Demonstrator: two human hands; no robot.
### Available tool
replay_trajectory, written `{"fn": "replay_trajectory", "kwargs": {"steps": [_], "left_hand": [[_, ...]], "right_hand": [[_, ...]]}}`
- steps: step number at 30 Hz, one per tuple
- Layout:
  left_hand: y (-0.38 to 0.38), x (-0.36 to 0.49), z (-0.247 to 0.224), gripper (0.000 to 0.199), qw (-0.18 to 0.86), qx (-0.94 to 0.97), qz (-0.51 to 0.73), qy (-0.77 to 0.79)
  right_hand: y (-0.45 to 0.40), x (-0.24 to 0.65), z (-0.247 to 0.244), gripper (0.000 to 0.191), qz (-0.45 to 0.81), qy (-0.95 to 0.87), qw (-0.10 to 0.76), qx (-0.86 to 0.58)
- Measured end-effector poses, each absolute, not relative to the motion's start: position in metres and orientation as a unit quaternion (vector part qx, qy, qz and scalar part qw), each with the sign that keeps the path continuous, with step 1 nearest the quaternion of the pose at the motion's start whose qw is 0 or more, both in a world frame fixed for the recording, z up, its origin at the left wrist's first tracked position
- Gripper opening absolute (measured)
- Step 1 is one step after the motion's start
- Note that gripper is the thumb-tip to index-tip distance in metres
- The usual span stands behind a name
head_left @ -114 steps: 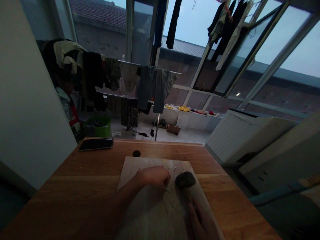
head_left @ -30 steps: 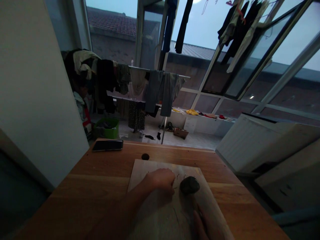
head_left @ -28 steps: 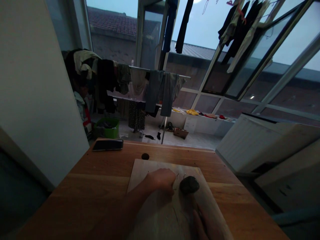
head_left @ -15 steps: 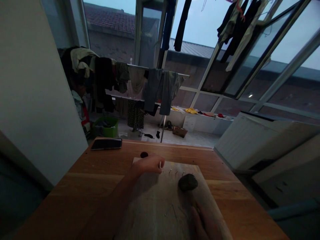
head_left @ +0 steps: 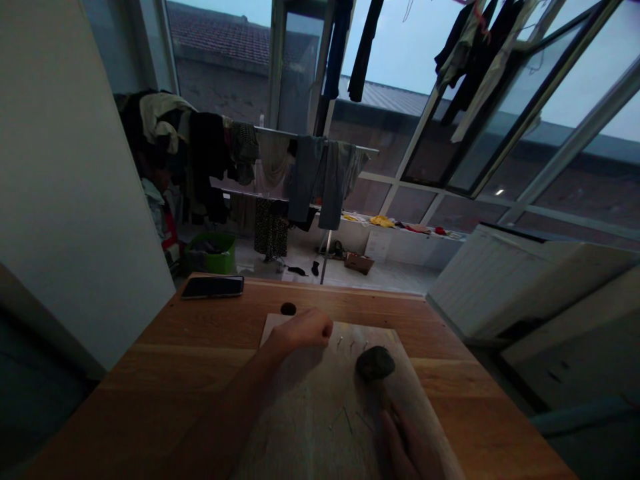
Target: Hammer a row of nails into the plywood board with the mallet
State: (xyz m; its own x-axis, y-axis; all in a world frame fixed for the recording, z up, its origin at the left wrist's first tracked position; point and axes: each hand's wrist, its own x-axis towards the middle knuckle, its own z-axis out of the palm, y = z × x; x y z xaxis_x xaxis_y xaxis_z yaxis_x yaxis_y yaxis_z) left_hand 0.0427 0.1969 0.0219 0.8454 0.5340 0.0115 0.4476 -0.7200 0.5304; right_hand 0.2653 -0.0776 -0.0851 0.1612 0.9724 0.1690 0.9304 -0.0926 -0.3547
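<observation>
A pale wooden board (head_left: pixel 305 413) lies on the table. Several nails (head_left: pixel 352 346) stand in a row near its far edge, and a few loose nails (head_left: pixel 347 420) lie flat nearer to me. My left hand (head_left: pixel 311 328) is closed at the board's far edge, left of the row; whatever its fingers hold is hidden. My right hand (head_left: pixel 403 443) is wrapped round the handle of a hammer, whose dark head (head_left: pixel 375 364) is over the board just on the near side of the standing nails.
A phone (head_left: pixel 213 287) lies at the table's far left corner, and a round dark hole (head_left: pixel 288 309) is behind the board. Beyond the wooden table (head_left: pixel 190 373) stand a laundry rack (head_left: pixel 367 150) and a green basket (head_left: pixel 220 257).
My left hand has shifted slightly to the right and its fingers have closed in more. The right hand and the hammer are nearly where they were.
</observation>
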Motion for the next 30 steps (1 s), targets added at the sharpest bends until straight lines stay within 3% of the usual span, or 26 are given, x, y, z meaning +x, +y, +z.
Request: {"fn": "replay_trajectory", "kwargs": {"steps": [3, 9, 18, 26, 30], "left_hand": [[0.206, 0.043, 0.008, 0.016, 0.338, 0.901, 0.091, 0.255], [0.217, 0.040, -0.012, 0.019, 0.444, 0.851, 0.121, 0.253], [0.214, 0.042, -0.012, 0.017, 0.417, 0.861, 0.112, 0.268], [0.212, 0.044, -0.011, 0.017, 0.411, 0.866, 0.115, 0.259], [0.212, 0.042, -0.009, 0.023, 0.408, 0.869, 0.096, 0.263]], "right_hand": [[-0.076, 0.259, -0.078, 0.049, 0.050, -0.638, 0.193, -0.744], [-0.054, 0.219, -0.045, 0.054, 0.091, -0.540, 0.283, -0.788], [-0.005, 0.171, 0.014, 0.061, 0.223, -0.526, 0.365, -0.735], [0.003, 0.160, 0.016, 0.053, 0.228, -0.535, 0.371, -0.724], [-0.010, 0.170, 0.014, 0.059, 0.248, -0.511, 0.350, -0.745]]}}
